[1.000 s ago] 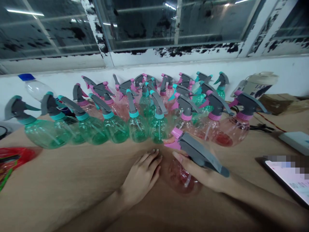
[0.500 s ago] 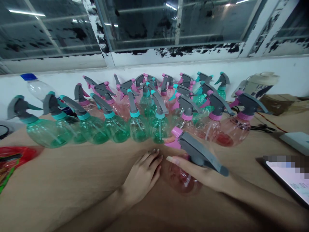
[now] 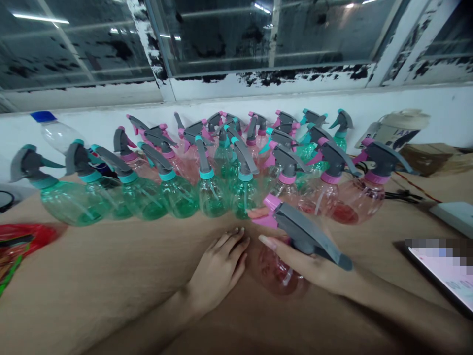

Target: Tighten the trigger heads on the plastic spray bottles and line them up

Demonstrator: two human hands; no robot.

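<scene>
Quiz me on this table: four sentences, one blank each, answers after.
The right hand holds a round, transparent spray bottle with a ____ nozzle.
The left hand lies palm ____ on the wood-coloured table.
The tall clear plastic bottle has a ____ cap.
The red plastic bag lies at the view's ____ edge.

pink; down; blue; left

The single head view looks forward and down over the tabletop (image 3: 111, 266), close above both hands (image 3: 218, 271)

Pass: between red packet (image 3: 31, 235) and left hand (image 3: 219, 270) | block: bottle row (image 3: 181, 201) beyond
</scene>
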